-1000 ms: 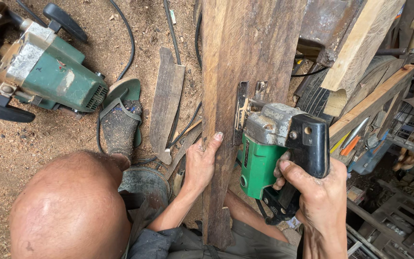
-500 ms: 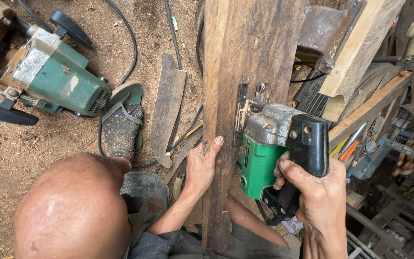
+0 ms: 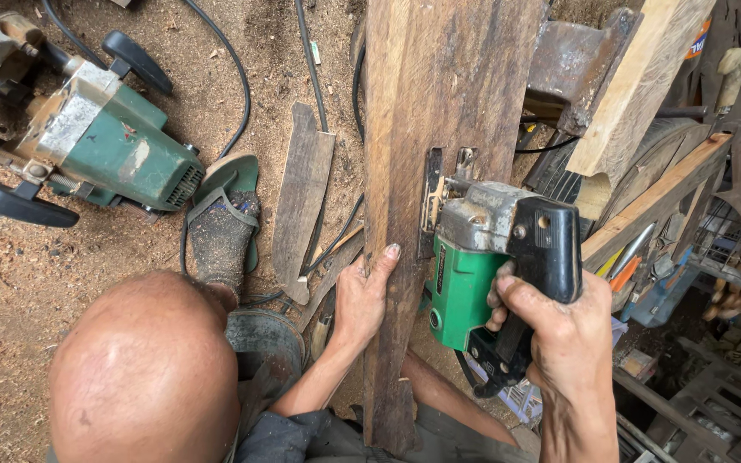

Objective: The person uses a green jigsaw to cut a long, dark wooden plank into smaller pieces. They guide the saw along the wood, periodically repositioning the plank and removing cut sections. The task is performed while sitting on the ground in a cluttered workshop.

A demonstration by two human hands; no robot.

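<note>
Two hands work one plank [image 3: 439, 129], which runs up the middle of the view. The right hand [image 3: 572, 339] is wrapped tight around the black handle of a green jigsaw [image 3: 482, 257] on the plank's right edge. The left hand [image 3: 362, 296], a co-worker's, presses the plank's left edge, fingers curled over it.

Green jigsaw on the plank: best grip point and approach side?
Probably the black top handle of the green jigsaw, approached from the rear, away from the metal shoe at its front. The handle is a closed loop that the right hand already wraps. The left hand rests on the plank edge.
</note>
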